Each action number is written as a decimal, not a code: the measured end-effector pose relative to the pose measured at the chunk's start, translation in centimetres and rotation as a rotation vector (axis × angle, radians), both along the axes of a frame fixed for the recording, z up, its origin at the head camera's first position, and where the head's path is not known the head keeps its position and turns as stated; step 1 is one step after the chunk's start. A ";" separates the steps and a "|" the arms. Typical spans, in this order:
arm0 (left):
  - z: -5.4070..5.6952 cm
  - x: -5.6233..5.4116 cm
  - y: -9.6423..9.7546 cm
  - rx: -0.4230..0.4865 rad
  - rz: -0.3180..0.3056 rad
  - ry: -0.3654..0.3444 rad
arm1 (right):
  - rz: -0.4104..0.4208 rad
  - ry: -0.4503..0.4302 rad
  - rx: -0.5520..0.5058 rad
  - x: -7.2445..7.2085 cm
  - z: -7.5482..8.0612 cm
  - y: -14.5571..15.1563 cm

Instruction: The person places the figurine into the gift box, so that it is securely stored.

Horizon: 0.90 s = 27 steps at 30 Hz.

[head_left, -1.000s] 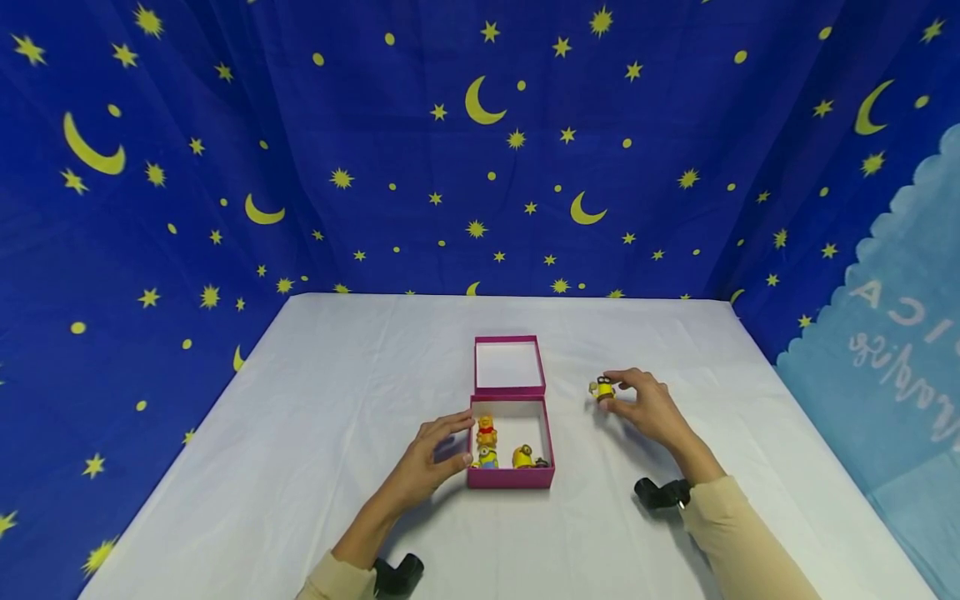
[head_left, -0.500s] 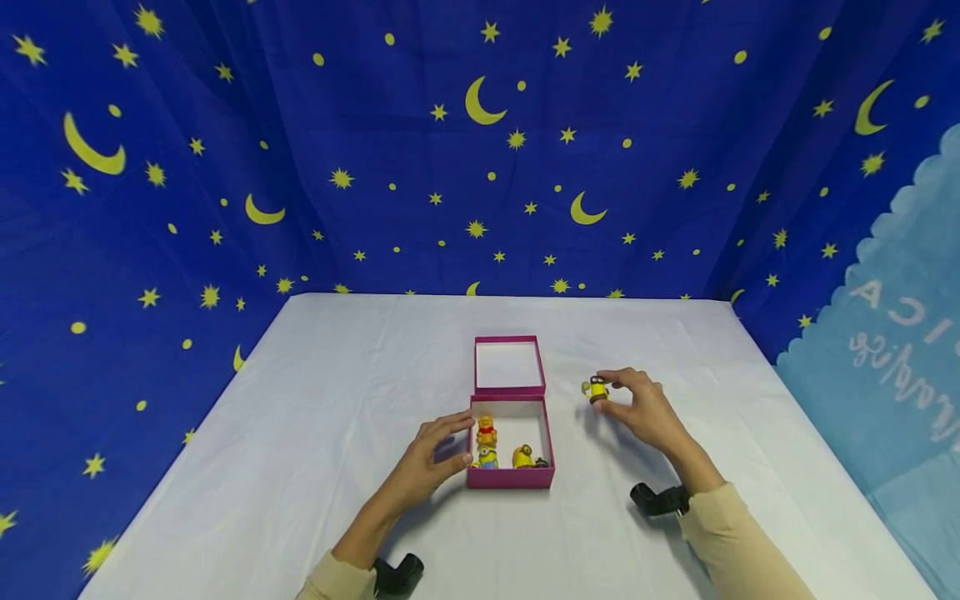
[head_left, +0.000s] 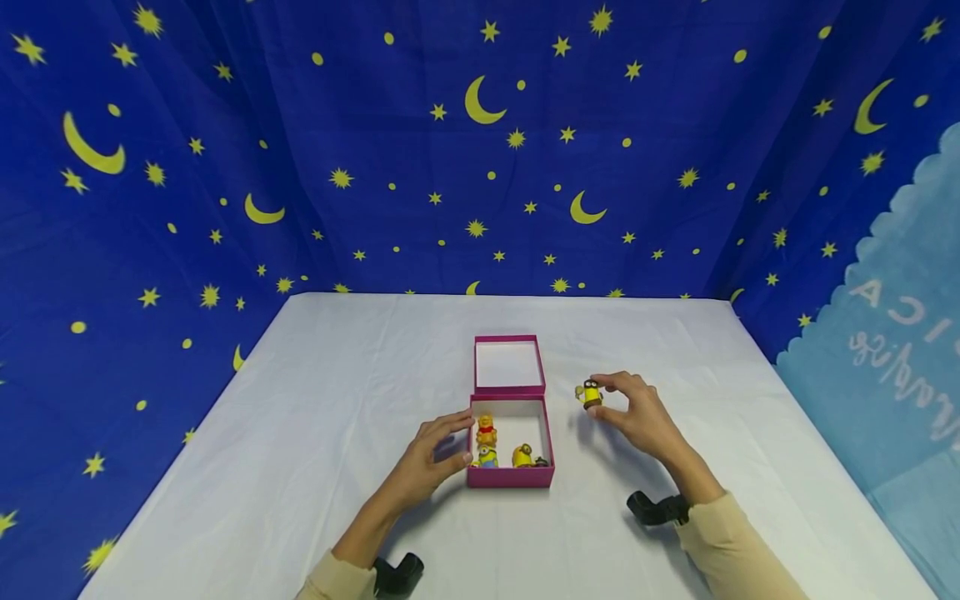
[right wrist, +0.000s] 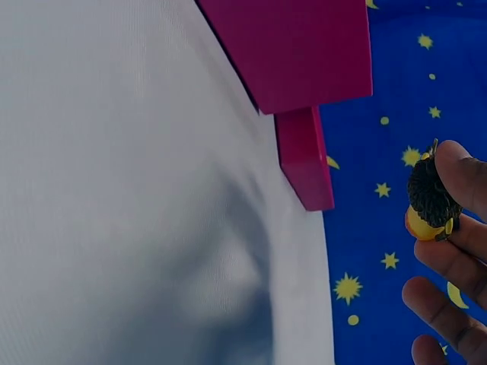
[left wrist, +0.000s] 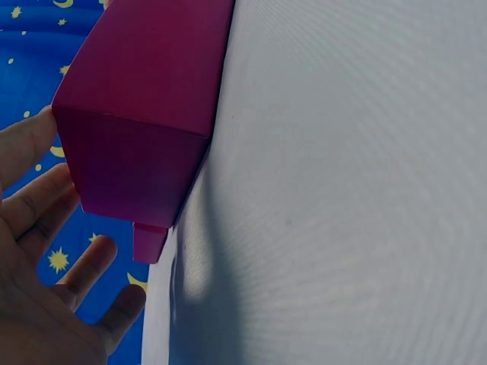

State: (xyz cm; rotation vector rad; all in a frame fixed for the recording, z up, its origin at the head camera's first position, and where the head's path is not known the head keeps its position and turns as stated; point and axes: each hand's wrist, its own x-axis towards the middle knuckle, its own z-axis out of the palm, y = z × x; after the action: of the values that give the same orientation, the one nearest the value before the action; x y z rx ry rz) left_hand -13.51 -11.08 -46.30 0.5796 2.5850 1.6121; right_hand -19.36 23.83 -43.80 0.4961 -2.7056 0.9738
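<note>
A small yellow minion figure [head_left: 592, 394] with goggles and a dark brown lower part is pinched between the thumb and fingers of my right hand [head_left: 641, 417], above the table to the right of the box. The right wrist view shows the minion figure [right wrist: 432, 199] from below, its underside dark and textured. My left hand [head_left: 423, 467] touches the left side of the magenta box [head_left: 510, 477] with outstretched fingers. In the left wrist view the fingertips rest along the edge of the box [left wrist: 137, 160]. Inside lie a Pooh figure [head_left: 486, 430], one minion [head_left: 488, 457] and another minion [head_left: 522, 456].
The box's lid [head_left: 510, 390], magenta with a white inside, lies just behind the box. A white cloth [head_left: 337, 375] covers the table. Blue star-and-moon curtains [head_left: 420, 150] hang behind and at the sides. Black wrist cameras [head_left: 656, 508] sit under both wrists.
My right hand has shifted slightly left toward the box, carrying the minion figure with it. The left hand, the box and its contents stay where they were.
</note>
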 end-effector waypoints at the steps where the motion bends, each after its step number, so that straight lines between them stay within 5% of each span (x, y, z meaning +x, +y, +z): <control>1: 0.0 0.0 0.0 -0.001 0.000 0.004 | 0.005 0.000 -0.002 0.1 0.1 -0.1; 27: -0.2 0.0 -0.1 -0.004 -0.008 0.022 | 0.043 -0.033 -0.025 1.9 0.9 -2.8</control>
State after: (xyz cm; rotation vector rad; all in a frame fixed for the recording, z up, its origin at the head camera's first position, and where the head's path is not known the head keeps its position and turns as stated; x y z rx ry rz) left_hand -13.55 -11.14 -46.50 0.6097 2.5976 1.6069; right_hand -17.46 20.98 -42.87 0.5407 -2.7188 1.0351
